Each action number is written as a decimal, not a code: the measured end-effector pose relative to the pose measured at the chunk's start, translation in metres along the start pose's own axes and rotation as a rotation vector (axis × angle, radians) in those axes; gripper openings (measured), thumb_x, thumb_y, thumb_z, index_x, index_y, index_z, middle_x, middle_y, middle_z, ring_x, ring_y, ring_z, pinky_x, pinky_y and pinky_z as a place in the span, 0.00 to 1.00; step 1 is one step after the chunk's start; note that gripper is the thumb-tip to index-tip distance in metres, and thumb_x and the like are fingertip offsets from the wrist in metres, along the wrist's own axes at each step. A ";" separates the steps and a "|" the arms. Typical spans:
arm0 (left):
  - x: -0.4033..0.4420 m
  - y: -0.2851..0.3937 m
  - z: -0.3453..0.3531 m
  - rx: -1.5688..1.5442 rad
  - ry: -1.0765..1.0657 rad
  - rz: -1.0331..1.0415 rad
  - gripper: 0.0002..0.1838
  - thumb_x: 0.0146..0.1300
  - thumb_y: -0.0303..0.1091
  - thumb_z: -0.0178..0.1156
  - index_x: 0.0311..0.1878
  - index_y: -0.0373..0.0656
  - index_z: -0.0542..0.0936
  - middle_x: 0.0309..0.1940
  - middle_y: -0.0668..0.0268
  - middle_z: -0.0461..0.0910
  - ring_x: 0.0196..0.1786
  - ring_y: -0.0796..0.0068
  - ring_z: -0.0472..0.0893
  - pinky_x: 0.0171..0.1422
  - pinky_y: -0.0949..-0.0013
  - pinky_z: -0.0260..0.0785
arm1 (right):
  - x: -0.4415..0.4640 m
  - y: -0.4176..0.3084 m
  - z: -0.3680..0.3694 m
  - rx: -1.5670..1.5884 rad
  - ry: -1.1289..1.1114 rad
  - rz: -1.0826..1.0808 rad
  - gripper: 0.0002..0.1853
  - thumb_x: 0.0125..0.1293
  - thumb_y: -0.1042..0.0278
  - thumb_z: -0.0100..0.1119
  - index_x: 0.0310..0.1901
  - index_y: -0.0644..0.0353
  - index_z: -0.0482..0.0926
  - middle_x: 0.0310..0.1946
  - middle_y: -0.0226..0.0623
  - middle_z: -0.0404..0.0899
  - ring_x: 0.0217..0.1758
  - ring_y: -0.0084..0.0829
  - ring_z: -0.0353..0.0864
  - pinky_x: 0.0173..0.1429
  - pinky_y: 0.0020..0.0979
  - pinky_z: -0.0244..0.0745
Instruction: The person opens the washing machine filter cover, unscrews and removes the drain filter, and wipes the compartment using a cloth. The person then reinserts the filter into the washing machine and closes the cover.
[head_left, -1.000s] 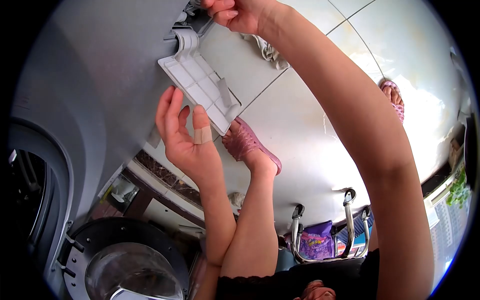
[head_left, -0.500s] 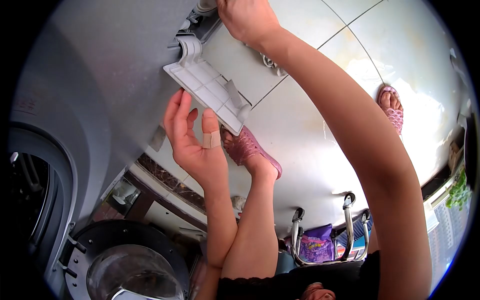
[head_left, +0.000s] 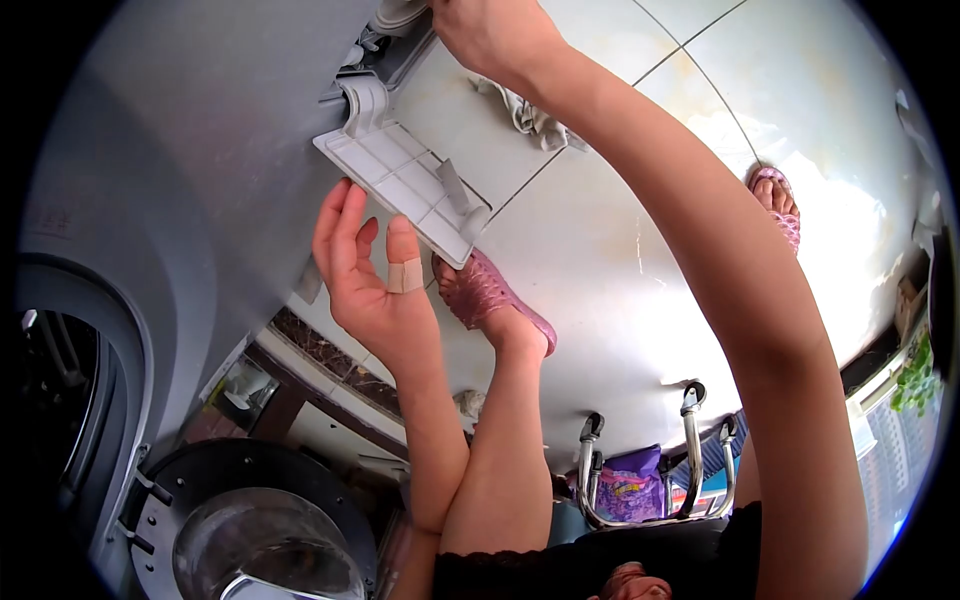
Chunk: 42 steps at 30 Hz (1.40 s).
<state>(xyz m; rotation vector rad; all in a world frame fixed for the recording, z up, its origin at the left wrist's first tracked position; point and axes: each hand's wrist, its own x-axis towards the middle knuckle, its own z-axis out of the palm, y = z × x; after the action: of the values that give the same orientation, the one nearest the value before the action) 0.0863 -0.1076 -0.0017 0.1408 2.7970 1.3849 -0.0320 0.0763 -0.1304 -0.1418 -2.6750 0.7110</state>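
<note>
- Left hand (head_left: 378, 280): below the flap, at its 6 to 7 o'clock; thumb and fingers stand apart, tips right at the flap's near edge; whether they press on it, cannot tell; a plaster (head_left: 405, 276) wraps the thumb.
- Flap (head_left: 405, 185): pale, ribbed inner face showing; toward 11 o'clock in the view; tilted out from the grey machine (head_left: 240, 130), its curved arm (head_left: 367, 103) reaching to the recess (head_left: 371, 45) at 12 o'clock of it.
- Right hand (head_left: 495, 38): at 12 o'clock, cut by the upper border, near the recess; fingertips out of frame, so grip cannot be told.
- Cloth (head_left: 530, 122): on the floor (head_left: 600, 260), at the flap's 2 o'clock.
- Slipper (head_left: 492, 290): pink, on a foot, at the flap's 4 to 5 o'clock.
- Round door (head_left: 235, 455): swung open; 7 to 8 o'clock in the view.
</note>
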 end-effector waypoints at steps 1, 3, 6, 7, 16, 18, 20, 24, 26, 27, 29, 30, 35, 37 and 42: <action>0.000 0.000 0.000 -0.009 0.006 -0.003 0.21 0.68 0.25 0.61 0.63 0.31 0.75 0.68 0.60 0.68 0.60 0.70 0.76 0.64 0.67 0.70 | -0.004 -0.006 -0.016 0.067 -0.002 0.099 0.14 0.71 0.65 0.46 0.38 0.68 0.75 0.23 0.48 0.82 0.24 0.44 0.83 0.24 0.39 0.75; 0.000 0.000 0.001 -0.022 0.009 -0.006 0.23 0.67 0.27 0.63 0.64 0.34 0.76 0.67 0.58 0.70 0.65 0.68 0.73 0.65 0.64 0.68 | -0.006 -0.004 -0.020 0.096 0.111 -0.017 0.14 0.70 0.66 0.46 0.37 0.69 0.75 0.22 0.51 0.81 0.22 0.47 0.82 0.27 0.41 0.78; 0.000 -0.001 0.000 -0.046 0.000 -0.021 0.23 0.67 0.28 0.63 0.64 0.35 0.76 0.66 0.58 0.70 0.65 0.68 0.73 0.65 0.64 0.68 | 0.004 -0.011 -0.037 0.025 -0.081 -0.052 0.14 0.70 0.67 0.45 0.37 0.70 0.75 0.23 0.52 0.81 0.25 0.45 0.84 0.29 0.41 0.78; -0.001 -0.001 -0.001 -0.045 -0.008 -0.026 0.23 0.68 0.29 0.63 0.64 0.35 0.76 0.66 0.58 0.70 0.65 0.68 0.73 0.65 0.64 0.68 | 0.005 -0.013 -0.035 0.028 -0.089 -0.031 0.13 0.70 0.67 0.45 0.37 0.70 0.75 0.23 0.52 0.81 0.26 0.45 0.84 0.30 0.42 0.78; -0.001 -0.002 -0.002 -0.038 -0.026 -0.023 0.22 0.68 0.30 0.62 0.64 0.35 0.76 0.66 0.57 0.71 0.64 0.67 0.74 0.64 0.64 0.69 | 0.011 -0.006 0.002 0.218 0.025 0.029 0.13 0.55 0.67 0.64 0.36 0.68 0.75 0.23 0.52 0.80 0.31 0.51 0.82 0.37 0.49 0.77; -0.002 -0.002 -0.001 -0.057 -0.023 -0.024 0.22 0.69 0.30 0.62 0.64 0.35 0.76 0.66 0.57 0.71 0.64 0.67 0.74 0.64 0.64 0.69 | 0.013 -0.005 -0.006 0.321 -0.088 0.096 0.16 0.51 0.67 0.68 0.35 0.69 0.74 0.23 0.53 0.80 0.32 0.52 0.82 0.39 0.49 0.76; -0.002 -0.003 -0.001 -0.049 -0.020 -0.024 0.22 0.68 0.29 0.62 0.64 0.34 0.76 0.66 0.57 0.71 0.64 0.67 0.74 0.64 0.64 0.69 | 0.007 -0.011 0.000 0.208 0.203 -0.008 0.16 0.53 0.65 0.68 0.32 0.70 0.74 0.25 0.54 0.80 0.34 0.52 0.83 0.40 0.48 0.77; -0.002 -0.001 -0.001 -0.046 -0.010 -0.045 0.22 0.68 0.29 0.63 0.64 0.34 0.75 0.66 0.58 0.71 0.64 0.68 0.74 0.64 0.64 0.69 | -0.003 0.005 -0.048 0.630 -0.241 0.146 0.14 0.59 0.65 0.67 0.36 0.68 0.78 0.29 0.47 0.81 0.35 0.43 0.83 0.41 0.40 0.78; -0.002 0.000 -0.002 -0.034 -0.006 -0.056 0.22 0.68 0.29 0.63 0.64 0.34 0.76 0.66 0.58 0.71 0.64 0.68 0.74 0.65 0.64 0.68 | -0.013 -0.007 -0.063 0.504 -0.412 0.379 0.11 0.69 0.61 0.64 0.42 0.60 0.81 0.25 0.32 0.83 0.28 0.27 0.83 0.37 0.29 0.78; -0.002 0.000 -0.003 -0.026 -0.001 -0.060 0.22 0.68 0.29 0.63 0.64 0.34 0.76 0.66 0.58 0.70 0.65 0.68 0.73 0.65 0.64 0.68 | -0.029 -0.008 -0.075 0.410 -0.527 0.317 0.11 0.67 0.60 0.65 0.42 0.59 0.81 0.29 0.35 0.83 0.34 0.32 0.84 0.41 0.32 0.79; -0.001 -0.001 -0.002 -0.010 0.000 -0.050 0.22 0.68 0.29 0.63 0.64 0.35 0.76 0.67 0.58 0.70 0.65 0.68 0.73 0.65 0.64 0.68 | -0.075 0.012 -0.080 0.176 -0.554 0.038 0.10 0.63 0.62 0.66 0.43 0.56 0.82 0.37 0.37 0.82 0.43 0.37 0.83 0.47 0.34 0.78; -0.001 -0.001 -0.002 0.000 0.000 -0.044 0.22 0.68 0.28 0.63 0.64 0.35 0.76 0.67 0.58 0.70 0.65 0.68 0.73 0.65 0.64 0.68 | -0.101 0.024 -0.071 0.034 -0.462 -0.171 0.11 0.62 0.64 0.66 0.44 0.55 0.82 0.42 0.37 0.80 0.47 0.36 0.81 0.50 0.34 0.78; -0.002 -0.003 0.000 -0.030 0.013 -0.064 0.22 0.68 0.28 0.63 0.64 0.35 0.76 0.67 0.58 0.70 0.66 0.68 0.73 0.66 0.64 0.67 | -0.114 0.042 -0.059 0.365 -0.356 0.007 0.18 0.54 0.70 0.68 0.48 0.55 0.82 0.43 0.39 0.77 0.47 0.39 0.80 0.52 0.38 0.78; -0.003 -0.005 -0.001 -0.038 0.012 -0.065 0.21 0.68 0.28 0.63 0.63 0.35 0.76 0.67 0.57 0.69 0.66 0.68 0.73 0.66 0.64 0.67 | -0.092 0.013 -0.079 0.583 -0.249 0.272 0.18 0.50 0.71 0.70 0.46 0.55 0.83 0.41 0.39 0.79 0.45 0.40 0.81 0.50 0.37 0.79; -0.002 -0.002 -0.001 -0.004 0.004 -0.038 0.20 0.70 0.27 0.61 0.63 0.31 0.75 0.68 0.60 0.69 0.60 0.71 0.78 0.65 0.68 0.70 | -0.037 -0.042 -0.064 0.937 0.244 0.566 0.13 0.57 0.69 0.69 0.44 0.63 0.83 0.37 0.43 0.80 0.38 0.41 0.81 0.46 0.35 0.78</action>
<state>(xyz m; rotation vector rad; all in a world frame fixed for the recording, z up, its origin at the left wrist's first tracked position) 0.0877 -0.1093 -0.0030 0.0845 2.7846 1.3842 0.0260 0.0622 -0.0699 -0.6764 -1.8151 1.8768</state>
